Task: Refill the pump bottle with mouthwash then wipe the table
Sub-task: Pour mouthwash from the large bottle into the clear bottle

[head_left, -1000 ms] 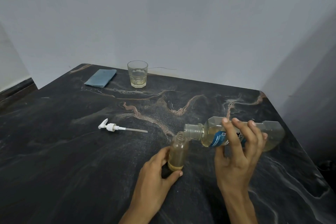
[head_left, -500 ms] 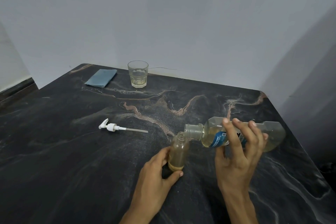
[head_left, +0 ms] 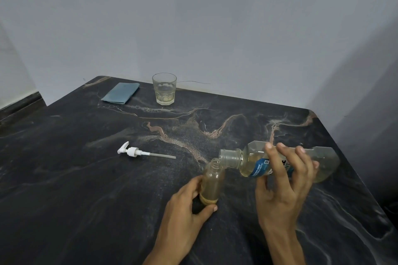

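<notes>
Sideways, mouthwash bottle (head_left: 254, 162) (right hand (head_left: 284, 187) gripping) meets pump bottle (head_left: 212, 180).

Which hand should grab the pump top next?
The left hand, probably. The pump top lies on the table to its left, and it only steadies the small bottle. The right hand holds the tilted mouthwash bottle.

blue cloth (head_left: 120, 93), black marbled table (head_left: 64, 178)

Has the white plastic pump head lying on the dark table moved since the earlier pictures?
No. The white plastic pump head lies in the same place relative to the clear drinking glass.
</notes>
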`<state>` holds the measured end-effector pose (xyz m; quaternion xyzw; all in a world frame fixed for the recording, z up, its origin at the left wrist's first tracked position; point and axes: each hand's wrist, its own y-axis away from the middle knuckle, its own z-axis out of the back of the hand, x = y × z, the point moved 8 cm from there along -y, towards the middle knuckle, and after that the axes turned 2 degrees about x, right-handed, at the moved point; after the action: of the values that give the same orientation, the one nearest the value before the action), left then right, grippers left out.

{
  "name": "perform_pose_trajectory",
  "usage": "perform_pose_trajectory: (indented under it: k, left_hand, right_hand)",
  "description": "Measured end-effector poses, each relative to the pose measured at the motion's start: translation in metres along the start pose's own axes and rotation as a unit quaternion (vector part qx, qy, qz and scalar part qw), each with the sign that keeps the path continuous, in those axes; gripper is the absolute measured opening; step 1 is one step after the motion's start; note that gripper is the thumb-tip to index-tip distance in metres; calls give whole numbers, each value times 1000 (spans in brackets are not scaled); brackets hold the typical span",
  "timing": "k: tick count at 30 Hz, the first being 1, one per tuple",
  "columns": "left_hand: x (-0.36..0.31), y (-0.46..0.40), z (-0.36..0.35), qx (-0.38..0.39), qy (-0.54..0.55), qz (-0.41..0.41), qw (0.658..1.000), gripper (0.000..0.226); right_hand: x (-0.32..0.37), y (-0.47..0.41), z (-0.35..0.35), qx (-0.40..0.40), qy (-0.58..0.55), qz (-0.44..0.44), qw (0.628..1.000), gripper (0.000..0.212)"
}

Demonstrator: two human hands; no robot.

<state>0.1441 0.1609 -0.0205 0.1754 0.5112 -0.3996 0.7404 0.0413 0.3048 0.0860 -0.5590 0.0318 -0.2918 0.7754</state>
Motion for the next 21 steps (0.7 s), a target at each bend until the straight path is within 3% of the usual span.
perform_pose_trajectory:
  k: [9,21]
  left_hand:
    - [0,0,0,0,3,3,1000,56]
    - [-1,0,1,-11,-3,-5,1000,55]
  right_hand:
    - [1,1,1,-9,-5,10,1000,79]
    - [3,0,2,-3,-11,4,1000,86]
